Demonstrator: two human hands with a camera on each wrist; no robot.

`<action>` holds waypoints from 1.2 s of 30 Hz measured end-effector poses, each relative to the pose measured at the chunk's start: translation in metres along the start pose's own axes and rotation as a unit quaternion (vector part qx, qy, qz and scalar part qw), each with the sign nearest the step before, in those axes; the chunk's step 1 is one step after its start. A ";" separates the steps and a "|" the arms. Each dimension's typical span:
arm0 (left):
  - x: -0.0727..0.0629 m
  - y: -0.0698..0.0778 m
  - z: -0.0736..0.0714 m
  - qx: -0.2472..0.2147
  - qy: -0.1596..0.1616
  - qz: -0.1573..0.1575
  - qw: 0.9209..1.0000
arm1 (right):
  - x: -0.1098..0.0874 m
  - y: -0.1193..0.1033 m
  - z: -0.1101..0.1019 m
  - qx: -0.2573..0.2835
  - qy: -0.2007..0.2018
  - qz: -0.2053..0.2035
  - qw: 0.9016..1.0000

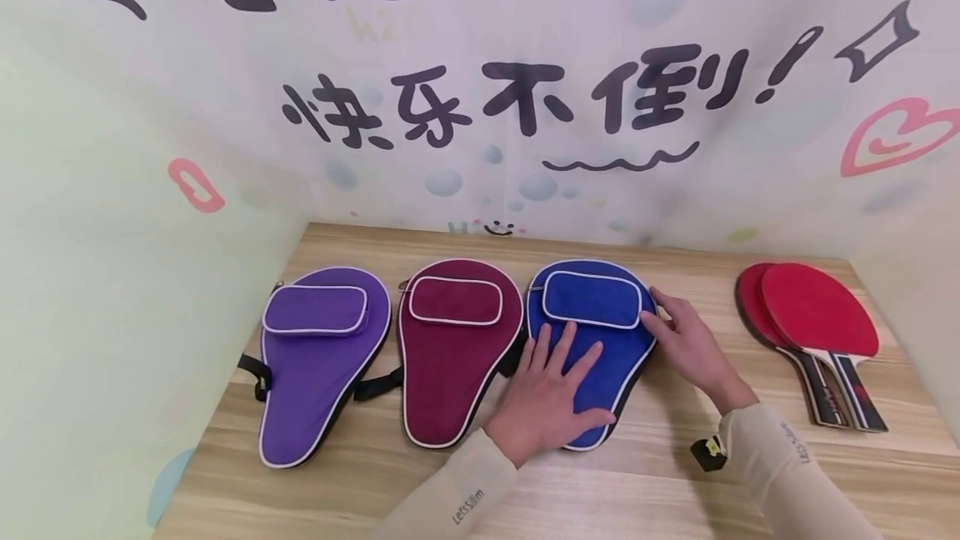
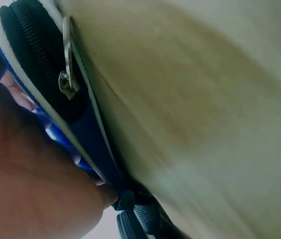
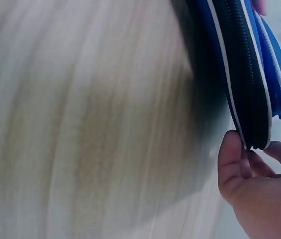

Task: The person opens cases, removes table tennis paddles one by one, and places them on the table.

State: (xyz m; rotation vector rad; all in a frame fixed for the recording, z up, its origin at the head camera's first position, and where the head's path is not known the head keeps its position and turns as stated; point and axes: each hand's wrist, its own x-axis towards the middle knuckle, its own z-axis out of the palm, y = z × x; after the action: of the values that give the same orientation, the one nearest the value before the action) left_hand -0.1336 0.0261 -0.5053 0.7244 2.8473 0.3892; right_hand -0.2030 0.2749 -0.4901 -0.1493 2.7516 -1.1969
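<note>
A blue table tennis bat case (image 1: 592, 348) with white piping and a small front pocket (image 1: 592, 299) lies on the wooden table (image 1: 360, 490). Spread fingers of my left hand (image 1: 546, 398) rest across its lower front. My right hand (image 1: 693, 348) holds the case's upper right edge, thumb by the pocket's corner. In the right wrist view, curled fingers (image 3: 229, 159) meet the edge where the black zipper (image 3: 242, 64) runs. A metal zipper pull (image 2: 67, 64) shows on the other side in the left wrist view.
Left of the blue case lie a maroon bat case (image 1: 457, 365) and a purple bat case (image 1: 318, 373), each with a black strap. Two red bats overlap at the right, the upper bat (image 1: 821, 307) covering part of the lower. A printed cloth (image 1: 465, 190) hangs behind the table.
</note>
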 end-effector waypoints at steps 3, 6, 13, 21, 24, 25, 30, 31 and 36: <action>-0.001 0.000 0.001 0.003 -0.011 -0.006 1.000 | 0.001 0.000 0.003 -0.006 -0.004 0.001 1.000; -0.001 -0.001 0.000 -0.003 -0.019 -0.011 1.000 | 0.002 -0.001 0.005 -0.004 -0.010 0.013 1.000; -0.011 -0.008 -0.016 -0.035 0.006 -0.019 0.999 | 0.002 -0.015 0.008 -0.032 0.019 0.021 0.999; -0.043 -0.032 -0.053 -0.082 0.051 -0.098 0.990 | 0.010 -0.060 0.018 -0.015 0.104 -0.026 0.994; -0.060 -0.043 -0.061 -0.086 0.060 -0.141 0.984 | 0.020 -0.076 0.026 -0.008 0.088 -0.057 0.994; -0.066 -0.047 -0.061 -0.088 0.066 -0.154 0.982 | 0.024 -0.080 0.030 -0.005 0.077 -0.067 0.995; -0.099 -0.063 -0.055 -0.099 0.086 -0.207 0.969 | 0.042 -0.096 0.057 0.002 0.000 -0.085 0.996; -0.105 -0.066 -0.053 -0.101 0.088 -0.216 0.967 | 0.045 -0.099 0.062 0.002 -0.015 -0.085 0.996; -0.126 -0.074 -0.048 -0.131 0.084 -0.242 0.958 | 0.058 -0.116 0.082 -0.004 -0.066 -0.087 0.994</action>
State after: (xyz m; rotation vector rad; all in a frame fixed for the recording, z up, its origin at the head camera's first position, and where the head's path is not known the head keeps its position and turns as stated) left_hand -0.0685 -0.1084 -0.4677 -0.0648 2.9089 0.7512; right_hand -0.2425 0.1284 -0.4650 -0.4600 2.6727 -1.1688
